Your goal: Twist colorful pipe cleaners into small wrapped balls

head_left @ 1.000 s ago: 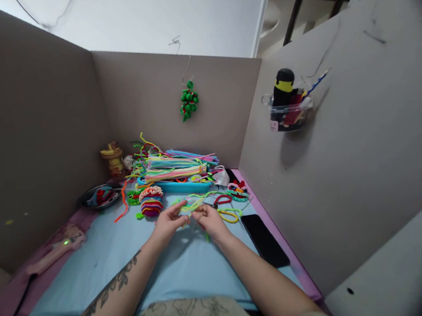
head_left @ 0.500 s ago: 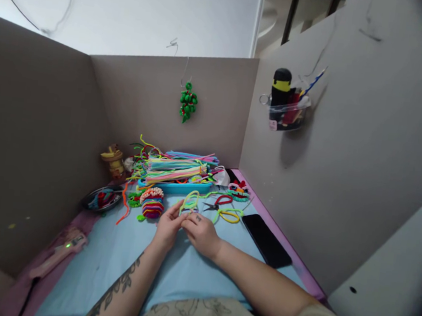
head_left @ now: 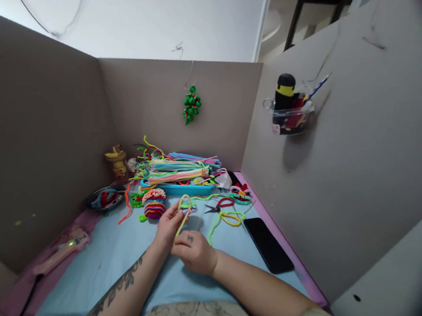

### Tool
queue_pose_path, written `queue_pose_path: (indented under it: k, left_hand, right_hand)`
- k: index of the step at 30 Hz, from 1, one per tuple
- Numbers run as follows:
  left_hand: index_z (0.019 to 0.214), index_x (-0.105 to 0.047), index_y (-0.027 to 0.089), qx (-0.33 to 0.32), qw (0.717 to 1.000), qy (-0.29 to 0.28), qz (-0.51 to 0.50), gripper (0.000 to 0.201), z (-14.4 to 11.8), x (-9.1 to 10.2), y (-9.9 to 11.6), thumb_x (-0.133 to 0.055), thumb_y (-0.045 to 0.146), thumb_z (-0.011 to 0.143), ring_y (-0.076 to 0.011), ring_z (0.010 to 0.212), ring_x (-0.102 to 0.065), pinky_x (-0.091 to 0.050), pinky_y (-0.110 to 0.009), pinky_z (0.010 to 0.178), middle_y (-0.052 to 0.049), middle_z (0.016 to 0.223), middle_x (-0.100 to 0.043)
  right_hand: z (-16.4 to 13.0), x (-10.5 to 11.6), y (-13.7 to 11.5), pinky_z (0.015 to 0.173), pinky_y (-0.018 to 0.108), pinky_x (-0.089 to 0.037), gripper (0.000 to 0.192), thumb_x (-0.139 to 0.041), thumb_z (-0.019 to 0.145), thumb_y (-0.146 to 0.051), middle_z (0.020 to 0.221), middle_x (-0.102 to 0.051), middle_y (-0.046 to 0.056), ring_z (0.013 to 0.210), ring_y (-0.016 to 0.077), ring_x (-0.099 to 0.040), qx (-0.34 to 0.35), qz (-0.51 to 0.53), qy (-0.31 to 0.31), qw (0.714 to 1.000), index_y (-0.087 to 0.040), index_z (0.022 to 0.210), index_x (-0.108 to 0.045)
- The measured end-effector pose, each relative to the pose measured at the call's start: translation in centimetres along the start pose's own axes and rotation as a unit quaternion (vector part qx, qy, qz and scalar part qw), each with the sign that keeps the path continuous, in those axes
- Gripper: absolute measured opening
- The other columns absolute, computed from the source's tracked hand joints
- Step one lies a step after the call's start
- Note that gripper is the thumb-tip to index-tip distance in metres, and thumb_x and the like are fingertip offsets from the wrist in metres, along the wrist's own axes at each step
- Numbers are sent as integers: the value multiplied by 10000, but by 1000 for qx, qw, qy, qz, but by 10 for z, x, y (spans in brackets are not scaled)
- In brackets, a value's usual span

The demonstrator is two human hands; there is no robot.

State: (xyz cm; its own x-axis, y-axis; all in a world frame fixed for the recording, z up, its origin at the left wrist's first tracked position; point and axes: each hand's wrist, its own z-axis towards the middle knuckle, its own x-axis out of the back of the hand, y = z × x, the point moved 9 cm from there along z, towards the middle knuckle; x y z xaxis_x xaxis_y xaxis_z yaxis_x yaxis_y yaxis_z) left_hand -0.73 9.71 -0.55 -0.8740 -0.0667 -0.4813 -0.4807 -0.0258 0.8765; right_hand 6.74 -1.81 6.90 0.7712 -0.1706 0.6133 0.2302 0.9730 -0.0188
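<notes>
Yellow-green pipe cleaner (head_left: pixel 182 214) at table centre, loop end up, pinched between left hand (head_left: pixel 167 228) fingers at the loop and right hand (head_left: pixel 194 250) closed on the lower end. Striped pipe-cleaner bundle (head_left: pixel 154 204) just left. Scissors (head_left: pixel 218 206) right, black phone (head_left: pixel 268 237) further right. Blue tray (head_left: pixel 177 188) of pipe cleaners beyond.

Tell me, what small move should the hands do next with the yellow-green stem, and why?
Probably the right hand should draw the stem's lower end down to tighten it: the left hand pinches the loop upright and the tail hangs slack between both hands.
</notes>
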Motion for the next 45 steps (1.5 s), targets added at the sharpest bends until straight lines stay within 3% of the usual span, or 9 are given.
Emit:
queue_pose_path:
  k: [10, 13, 17, 19, 23, 26, 36, 39, 45]
  left_hand:
    - [1202, -556, 172, -73, 996, 48, -7, 663, 8, 19, 16, -764, 310, 588, -153, 794, -651, -500, -283, 786, -44, 849, -686]
    - [1194, -561, 166, -84, 994, 61, -14, 652, 11, 26, 18, -762, 292, 587, -137, 763, -650, -496, -272, 782, -28, 791, -683]
    - [1199, -558, 169, -74, 996, 43, -7, 674, 11, 24, 17, -775, 310, 577, -169, 832, -658, -498, -268, 775, -54, 854, -695]
    - [1194, -563, 163, -67, 997, 26, -1, 677, 10, 20, 15, -779, 324, 573, -191, 839, -663, -505, -284, 775, -75, 871, -701]
    - [1091, -639, 166, -83, 996, 10, 28, 535, 7, 14, 18, -759, 345, 602, -215, 851, -661, -515, -322, 796, -106, 942, -701]
    - [992, -683, 164, -75, 996, 24, 35, 453, 6, 14, 15, -771, 335, 582, -205, 819, -660, -524, -313, 766, -93, 954, -702]
    - [927, -700, 127, -57, 998, 21, 35, 486, 5, 8, 7, -823, 280, 483, -213, 778, -667, -508, -350, 801, -83, 856, -720]
    - [900, -707, 115, -77, 994, 22, 69, 459, 6, 8, 6, -821, 264, 481, -218, 794, -665, -501, -349, 802, -87, 852, -721]
    - [859, -722, 128, -110, 986, 17, 124, 379, 7, 8, 6, -807, 259, 513, -198, 781, -658, -501, -306, 771, -72, 822, -723]
  right_hand:
    - [6, -2, -39, 638, 257, -438, 271, -338, 842, -177, 755, -662, 12, 697, 133, -586, 59, 49, -88, 993, -256, 792, -592]
    - [5, 2, -47, 645, 256, -443, 215, -374, 821, -169, 726, -647, 20, 692, 134, -586, 67, 95, -65, 991, -248, 804, -573]
    - [2, 7, -25, 673, 253, -449, 117, -471, 834, -242, 791, -632, 46, 721, 136, -573, 14, 141, -6, 990, -222, 905, -562]
    - [-2, 16, 2, 667, 277, -455, 330, -564, 786, -418, 827, -610, 64, 739, 163, -555, -53, 177, 46, 982, -194, 1027, -543]
    - [-25, 32, 76, 622, 265, -419, 219, -464, 863, -345, 765, -533, 36, 678, 143, -498, -301, 156, 144, 930, -187, 953, -586]
    - [-39, 27, 105, 611, 252, -401, 143, -511, 832, -268, 750, -530, 27, 681, 139, -495, -398, 143, 149, 894, -185, 780, -615]
    - [-65, -8, 128, 768, 273, -439, 208, -599, 741, -386, 1014, -494, 62, 996, 193, -491, -496, 244, 186, 812, -197, 801, -663]
    - [-68, -10, 130, 832, 302, -409, 235, -622, 719, -420, 958, -549, 44, 927, 184, -509, -507, 278, 211, 788, -190, 756, -657]
    - [-76, -30, 132, 549, 224, -345, 228, -670, 646, -377, 612, -514, -31, 592, 110, -451, -553, 395, 243, 692, -168, 680, -586]
